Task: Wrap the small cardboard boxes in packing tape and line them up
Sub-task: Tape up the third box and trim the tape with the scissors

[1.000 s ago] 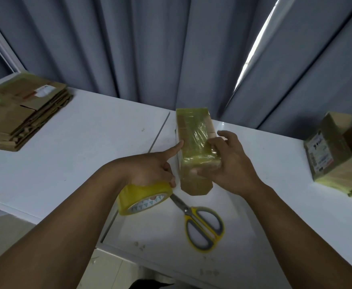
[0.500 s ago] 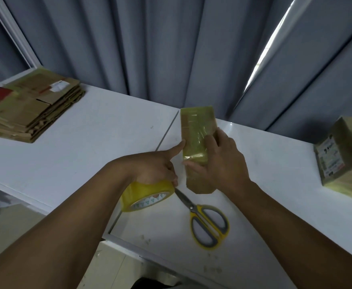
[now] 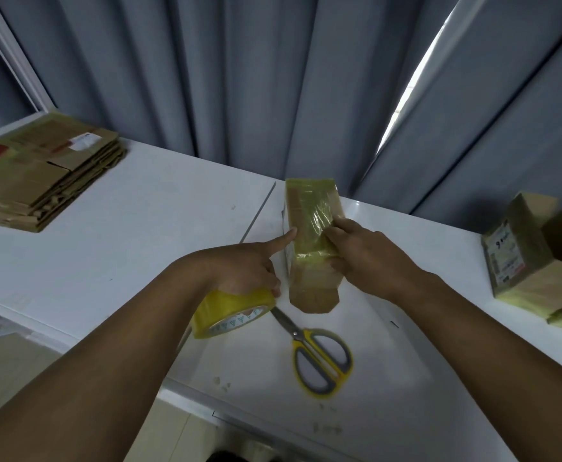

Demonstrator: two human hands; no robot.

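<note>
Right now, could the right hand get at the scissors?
Probably yes: the scissors lie uncovered on the table near the right hand, though it must first let go of the box.

A large "9" heads the label (image 3: 503, 258) on the right-hand box (image 3: 539, 278); the rest is illegible.

A white bench (image 3: 106, 248) is made of two flat tops, and a thin gap (image 3: 260, 211) is seen between them. A pile of flat cardboard (image 3: 36, 181) is laid on the far left corner, and its edges are not lined up. Scissors (image 3: 316, 355) with yellow handles are laid near the front edge, with the blades shut and pointed to the back left. Brown boxes (image 3: 523, 261) with yellow tape on them are set close together at the right side. A white label (image 3: 503, 258) is stuck on one of them. Small crumbs (image 3: 221, 383) are dotted by the front edge.
</note>
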